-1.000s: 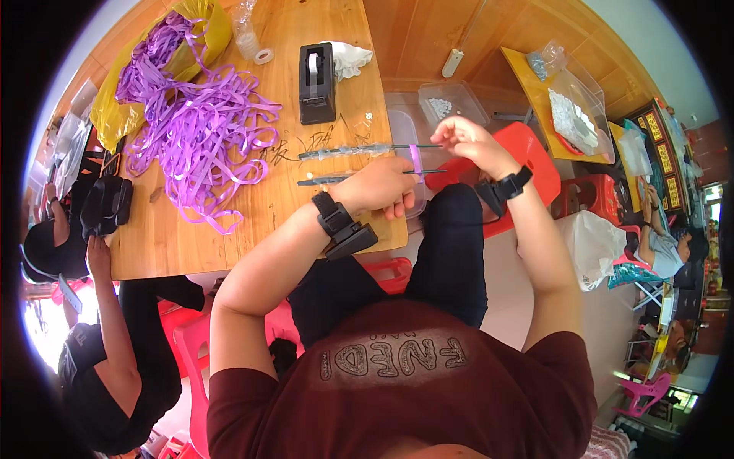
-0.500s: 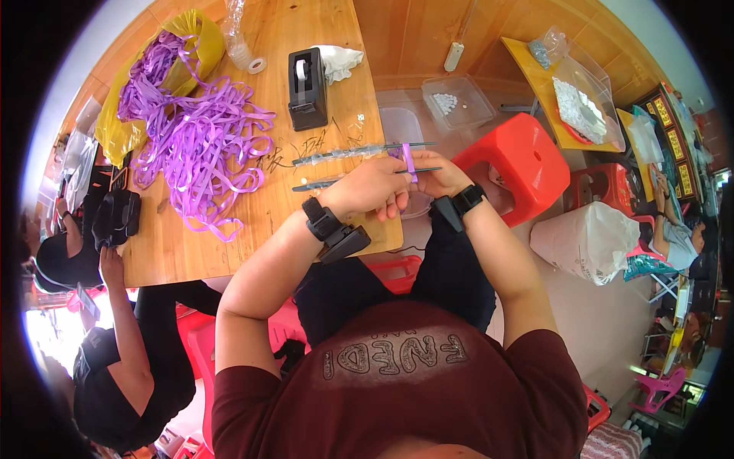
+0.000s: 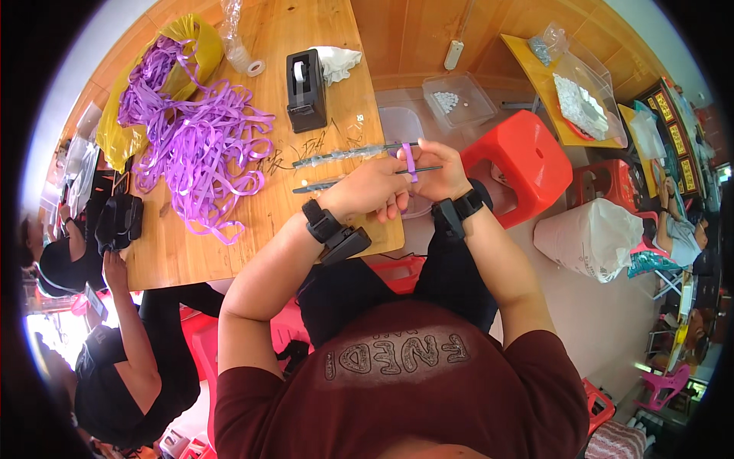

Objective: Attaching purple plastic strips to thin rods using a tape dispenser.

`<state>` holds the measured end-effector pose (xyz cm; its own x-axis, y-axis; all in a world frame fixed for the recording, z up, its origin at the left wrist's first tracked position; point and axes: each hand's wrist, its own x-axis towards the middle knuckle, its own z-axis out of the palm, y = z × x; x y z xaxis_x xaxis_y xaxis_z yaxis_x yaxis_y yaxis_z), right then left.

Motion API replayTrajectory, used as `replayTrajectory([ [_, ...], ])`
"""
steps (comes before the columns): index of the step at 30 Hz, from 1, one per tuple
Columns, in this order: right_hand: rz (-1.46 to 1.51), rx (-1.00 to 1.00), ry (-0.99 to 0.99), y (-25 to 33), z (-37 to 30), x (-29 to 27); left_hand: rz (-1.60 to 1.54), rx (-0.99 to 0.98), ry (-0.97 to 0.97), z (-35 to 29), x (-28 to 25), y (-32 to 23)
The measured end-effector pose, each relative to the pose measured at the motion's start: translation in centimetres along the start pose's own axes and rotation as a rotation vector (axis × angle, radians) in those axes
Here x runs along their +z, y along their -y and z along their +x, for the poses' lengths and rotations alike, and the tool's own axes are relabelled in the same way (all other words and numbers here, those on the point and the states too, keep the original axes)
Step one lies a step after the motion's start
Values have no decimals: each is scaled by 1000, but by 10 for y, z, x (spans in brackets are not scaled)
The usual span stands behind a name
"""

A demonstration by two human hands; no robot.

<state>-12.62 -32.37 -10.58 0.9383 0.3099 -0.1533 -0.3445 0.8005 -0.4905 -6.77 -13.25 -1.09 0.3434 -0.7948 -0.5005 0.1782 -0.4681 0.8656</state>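
Observation:
Two thin dark rods lie side by side, jutting past the table's right edge. Clear crinkled wrapping covers much of the far rod (image 3: pixel 344 154); the near rod (image 3: pixel 317 186) passes beneath my left hand. A purple ribbon (image 3: pixel 410 162) forms a narrow band across both rods near their right ends. My left hand (image 3: pixel 371 187) is closed, pinching at the ribbon's left side, its lower fingers curled. My right hand (image 3: pixel 442 172) bends around the ribbon's right side, fingertips by the far rod's tip. Its exact hold on the ribbon is partly hidden.
A tangled heap of purple ribbon (image 3: pixel 206 153) spills from a yellow plastic bag (image 3: pixel 111 134) on the wooden table (image 3: pixel 252 264). A black tape dispenser (image 3: pixel 306 107) stands near the far side. Right of me are a red stool (image 3: pixel 527 168) and a white sack (image 3: pixel 585 241). Another person (image 3: pixel 126 359) sits left.
My right hand has raised its fingers to the far rod's tip, covering the end that stuck out. My left hand and the purple band stay nearly in place.

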Motion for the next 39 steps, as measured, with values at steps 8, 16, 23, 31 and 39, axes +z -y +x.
replayTrajectory([
  [8,-374,9,-330,19,-19,32,-21,6,-1,0,0,1],
  [16,-214,-29,-172,6,-6,9,-7,20,-34,-3,2,-1],
  [23,129,-167,56,-40,28,-46,44,-2,13,4,0,2],
  [31,103,-137,-78,-43,23,-40,14,10,19,2,-1,0],
  [39,-301,-37,-207,4,-10,-9,17,9,-17,-4,3,-7],
])
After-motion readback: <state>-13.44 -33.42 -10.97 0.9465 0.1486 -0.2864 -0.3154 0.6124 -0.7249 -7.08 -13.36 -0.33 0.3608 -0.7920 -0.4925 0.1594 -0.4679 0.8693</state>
